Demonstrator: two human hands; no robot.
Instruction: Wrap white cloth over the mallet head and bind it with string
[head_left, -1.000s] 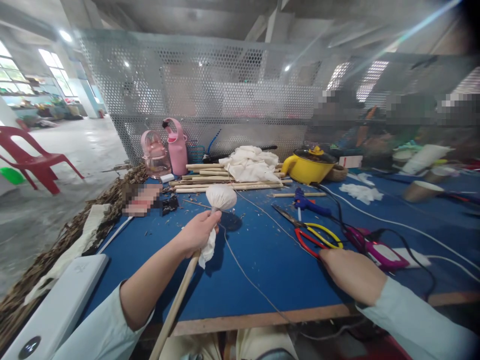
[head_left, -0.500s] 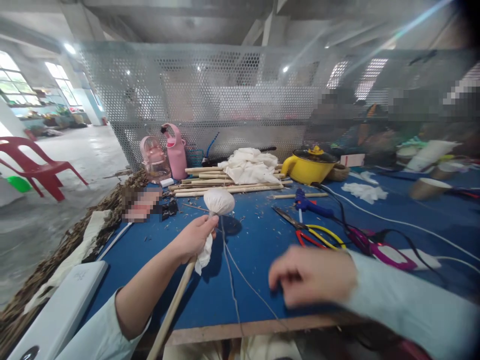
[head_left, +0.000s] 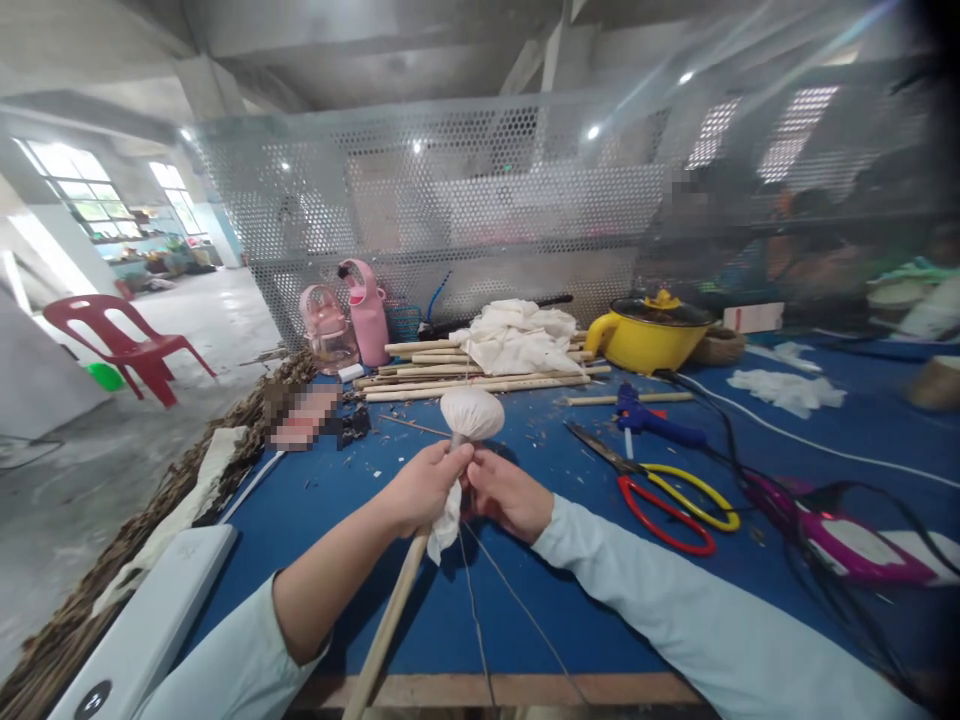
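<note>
My left hand (head_left: 426, 487) is closed round a wooden stick (head_left: 386, 625) just below its white cloth-wrapped ball (head_left: 472, 413), which points up and away from me. Loose white cloth (head_left: 447, 522) hangs under that hand. My right hand (head_left: 506, 492) is beside it, fingers curled and pinched at the neck under the ball. A thin grey string (head_left: 480, 620) runs down from there toward the table's near edge.
On the blue table (head_left: 547, 560) lie red and yellow scissors (head_left: 667, 490), a blue glue gun (head_left: 652, 420), a purple tool with black cables (head_left: 817, 535), bamboo sticks (head_left: 420, 375), white cloth (head_left: 517, 335), a yellow pot (head_left: 649, 335), pink bottles (head_left: 349, 315). A white box (head_left: 142, 625) sits left.
My right hand has come left from beside the scissors to the neck of the cloth ball, next to my left hand. The view has shifted a little to the right.
</note>
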